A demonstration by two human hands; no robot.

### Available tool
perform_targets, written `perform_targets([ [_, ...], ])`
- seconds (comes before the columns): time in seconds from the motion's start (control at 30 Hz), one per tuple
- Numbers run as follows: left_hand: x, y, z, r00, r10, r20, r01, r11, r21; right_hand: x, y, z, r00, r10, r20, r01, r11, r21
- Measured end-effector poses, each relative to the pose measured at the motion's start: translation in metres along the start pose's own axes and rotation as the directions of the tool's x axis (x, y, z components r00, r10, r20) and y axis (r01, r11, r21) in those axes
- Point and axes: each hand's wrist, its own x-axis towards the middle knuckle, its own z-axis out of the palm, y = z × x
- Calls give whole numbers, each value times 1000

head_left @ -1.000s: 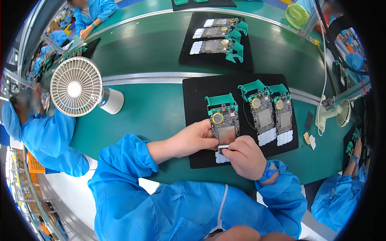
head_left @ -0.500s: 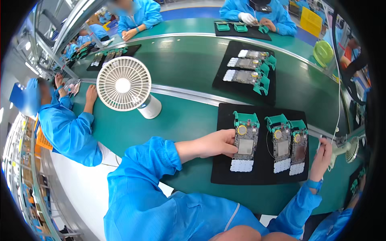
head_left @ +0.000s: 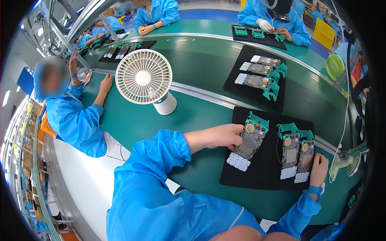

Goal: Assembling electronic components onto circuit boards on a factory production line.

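Black and matte, the near mat lies on a smooth green table. Beyond its left side stands a white fan with a round ribbed grille, hiding part of the metal rail and green belt behind. A paler small fan stands off the mat's right side. Across the rail from the mat, a second dark mat carries three more boards; past that, a co-worker with a white glove handles green parts. Another co-worker in blue sits well left of the mat.

On the mat's left half is the left board, flat and crowded with small parts, with a grey square plate, a yellow-rimmed disc, an open green plastic bracket at its far end and a dotted white strip at its near end. Two similar boards lie close together on the mat's right half.

The left hand pinches the left board's left edge between thumb and fingers. The right hand is at the mat's right edge, fingers bunched; whether they grip anything, I cannot tell.

Half a second ago the left board lay straighter on the mat; now its bracket end slants rightward. The pale slim piece then visible in the right hand no longer shows.
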Motion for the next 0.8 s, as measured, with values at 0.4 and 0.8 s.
perform_targets([
  [0.4, -6, 26, 6, 999, -16, -41, 19, 998, 65, -1, -12, -30, 978, 72, 198, -96, 989, 116],
  [0.8, -24, 31, 17, 950, 27, -310, 94, 925, 369, 0, 0, -39, 967, -138, 216, 119, 988, 99],
])
